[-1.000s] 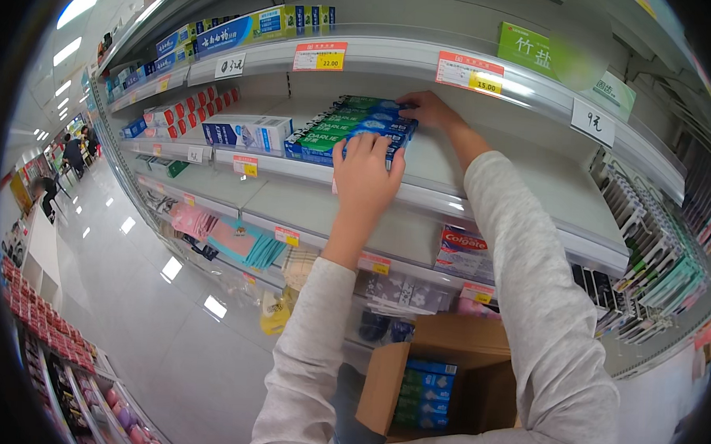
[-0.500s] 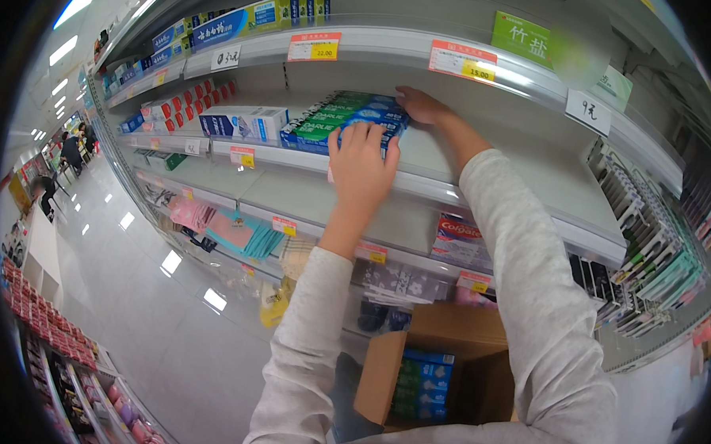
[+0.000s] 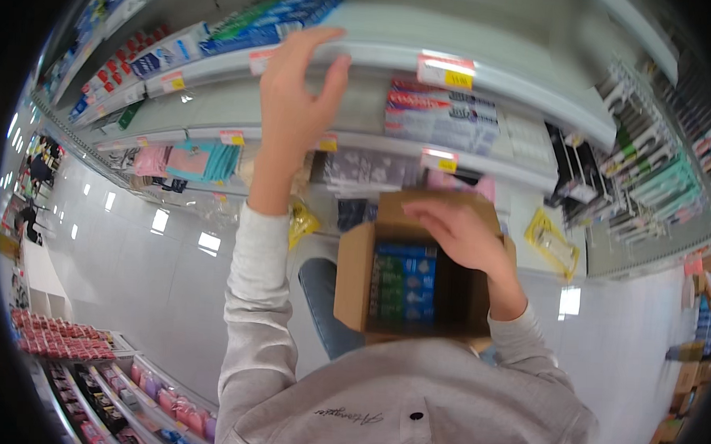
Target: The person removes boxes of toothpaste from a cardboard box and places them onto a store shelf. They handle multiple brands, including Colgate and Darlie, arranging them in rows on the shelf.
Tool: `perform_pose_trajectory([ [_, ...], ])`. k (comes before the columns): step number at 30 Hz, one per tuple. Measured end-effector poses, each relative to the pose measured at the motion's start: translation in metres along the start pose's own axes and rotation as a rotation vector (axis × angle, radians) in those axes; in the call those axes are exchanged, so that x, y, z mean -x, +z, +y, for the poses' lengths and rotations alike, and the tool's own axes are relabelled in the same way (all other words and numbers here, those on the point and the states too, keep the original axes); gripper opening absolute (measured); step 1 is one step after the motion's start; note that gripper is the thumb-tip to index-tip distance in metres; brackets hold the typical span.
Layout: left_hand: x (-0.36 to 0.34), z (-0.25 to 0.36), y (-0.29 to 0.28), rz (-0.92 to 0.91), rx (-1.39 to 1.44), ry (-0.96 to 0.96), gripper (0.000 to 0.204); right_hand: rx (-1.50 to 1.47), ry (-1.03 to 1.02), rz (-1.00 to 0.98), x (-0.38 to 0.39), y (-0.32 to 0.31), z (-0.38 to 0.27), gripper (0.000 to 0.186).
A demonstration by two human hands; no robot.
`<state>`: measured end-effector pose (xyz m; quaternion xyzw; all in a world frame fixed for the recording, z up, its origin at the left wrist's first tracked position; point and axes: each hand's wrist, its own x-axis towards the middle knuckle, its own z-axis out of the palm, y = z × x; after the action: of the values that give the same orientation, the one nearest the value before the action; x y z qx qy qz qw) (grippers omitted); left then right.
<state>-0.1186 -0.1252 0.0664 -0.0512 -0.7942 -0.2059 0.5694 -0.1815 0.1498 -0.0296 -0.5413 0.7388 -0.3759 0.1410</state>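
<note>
My left hand [image 3: 296, 94] is raised at the shelf edge, fingers apart and holding nothing, just below a row of green-and-blue toothpaste cartons [image 3: 273, 18], blurred. My right hand [image 3: 458, 236] hangs over an open cardboard box [image 3: 354, 279], fingers loosely stretched with nothing visible in them. Several more green-and-blue cartons [image 3: 404, 286] lie stacked inside that box, which sits in front of the lowest shelf.
Red-and-white toothpaste boxes [image 3: 436, 106] sit on the shelf below. Turquoise and pink packets [image 3: 195, 161], hanging toothbrushes [image 3: 651, 163] and a yellow package [image 3: 551, 242] surround the box. My leg [image 3: 324, 300] is beside it; people [image 3: 36, 172] are down the left aisle.
My right hand has left the toothpaste row and moved down over the box. My left hand has come off the cartons slightly leftward. The view has tilted downward.
</note>
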Motion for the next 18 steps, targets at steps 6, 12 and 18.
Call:
perform_pose_trajectory([
  [6,0.159,0.102,0.060,-0.661,0.278,-0.212,0.018,0.220,0.520,-0.373,0.147,0.123,0.121,0.030],
  [12,0.338,0.129,0.168,-1.772,-0.071,-0.305,0.026,0.244,0.644,-0.648,0.179,0.158,0.122,0.029],
  [18,0.478,0.092,0.179,-2.171,-0.085,-0.307,0.038,0.129,0.554,-0.431,0.176,0.151,0.120,0.027],
])
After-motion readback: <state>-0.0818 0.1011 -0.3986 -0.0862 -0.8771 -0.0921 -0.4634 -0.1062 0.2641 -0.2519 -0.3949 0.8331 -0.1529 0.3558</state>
